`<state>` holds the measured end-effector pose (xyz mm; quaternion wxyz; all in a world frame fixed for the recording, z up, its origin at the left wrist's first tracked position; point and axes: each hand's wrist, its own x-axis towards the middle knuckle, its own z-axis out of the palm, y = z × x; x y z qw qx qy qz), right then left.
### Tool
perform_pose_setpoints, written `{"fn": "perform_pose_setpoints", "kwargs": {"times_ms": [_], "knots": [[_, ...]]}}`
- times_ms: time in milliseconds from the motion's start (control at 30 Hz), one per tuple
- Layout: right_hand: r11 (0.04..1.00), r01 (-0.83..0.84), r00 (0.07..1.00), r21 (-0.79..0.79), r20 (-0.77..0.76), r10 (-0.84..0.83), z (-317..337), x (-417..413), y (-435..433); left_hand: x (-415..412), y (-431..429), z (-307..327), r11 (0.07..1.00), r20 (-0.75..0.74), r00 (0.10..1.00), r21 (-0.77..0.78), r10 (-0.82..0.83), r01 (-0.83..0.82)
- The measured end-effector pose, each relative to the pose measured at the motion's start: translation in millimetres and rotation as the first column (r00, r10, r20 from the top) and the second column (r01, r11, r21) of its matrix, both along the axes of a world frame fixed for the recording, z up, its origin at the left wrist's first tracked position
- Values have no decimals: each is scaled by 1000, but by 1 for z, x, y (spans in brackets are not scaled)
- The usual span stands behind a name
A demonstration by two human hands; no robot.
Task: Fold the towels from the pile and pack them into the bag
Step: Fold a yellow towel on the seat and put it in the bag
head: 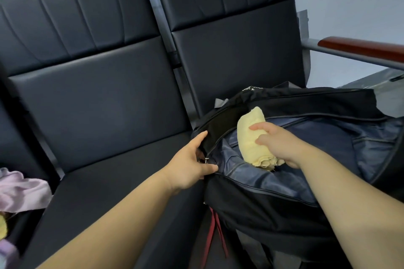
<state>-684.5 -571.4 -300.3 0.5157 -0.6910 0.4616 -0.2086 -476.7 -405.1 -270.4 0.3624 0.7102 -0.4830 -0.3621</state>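
Note:
A black bag (pixel 273 201) with a blue lining lies unzipped on the right seat. My right hand (pixel 277 144) grips a rolled pale yellow towel (pixel 251 137) and holds it in the bag's opening, over the lining. My left hand (pixel 192 161) pinches the bag's left edge near the zipper and holds it apart. The pile of towels (pixel 19 192), pink and lilac with a bit of yellow, shows at the far left edge, partly cut off by the frame.
Dark padded bench seats (pixel 98 116) stretch from left to centre. A wooden armrest (pixel 360 48) on a grey metal frame juts out at the upper right. Red straps (pixel 216 229) hang from the bag's front.

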Motion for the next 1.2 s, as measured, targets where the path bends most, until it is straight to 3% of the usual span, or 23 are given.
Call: {"fn": "perform_pose_setpoints", "kwargs": {"times_ms": [133, 333, 567, 867, 1200], "knots": [[997, -39, 999, 73, -30, 41, 1, 0, 0, 4, 0, 18, 996, 16, 1000, -86, 10, -9], [981, -97, 990, 168, -86, 113, 3, 8, 0, 12, 6, 44, 997, 144, 989, -74, -22, 33], [972, -187, 958, 143, -192, 213, 4, 26, -2, 12, 16, 59, 995, 364, 931, -81, -18, 51], [973, -124, 991, 196, 67, 113, -11, 63, 10, 18, 18, 61, 996, 371, 928, -70, -29, 59], [948, -169, 984, 270, -13, 179, 1, 52, 13, 22, 10, 46, 998, 270, 962, -61, 23, -7]]}}
